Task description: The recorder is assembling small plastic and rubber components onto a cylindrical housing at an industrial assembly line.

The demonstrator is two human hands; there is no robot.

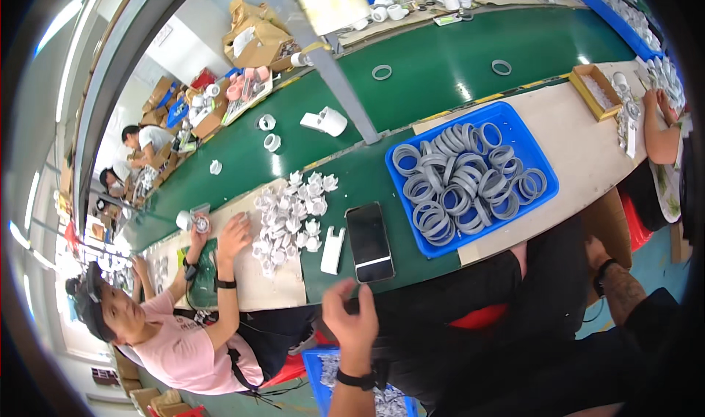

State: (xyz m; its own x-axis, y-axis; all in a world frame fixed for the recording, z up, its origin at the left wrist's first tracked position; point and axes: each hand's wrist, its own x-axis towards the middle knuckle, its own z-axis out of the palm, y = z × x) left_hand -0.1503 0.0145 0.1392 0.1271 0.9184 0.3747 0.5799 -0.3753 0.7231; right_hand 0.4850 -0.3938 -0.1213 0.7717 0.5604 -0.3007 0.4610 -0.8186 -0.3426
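The smartphone [369, 233] lies close to the table's [411, 277] near edge; a careless brush from the left hand [354, 327], empty and spread just beside it, could knock it off. It looks black, slim, glossy, dark-screened. The right hand [596, 254] is well apart; its grip cannot be told.

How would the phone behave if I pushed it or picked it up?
The phone should stay stiff, as it looks like a straight-edged slab. It will probably slide rather than roll or tip, since it lies flat on the green table. Its dark screen looks glossy, so it might feel slippery.
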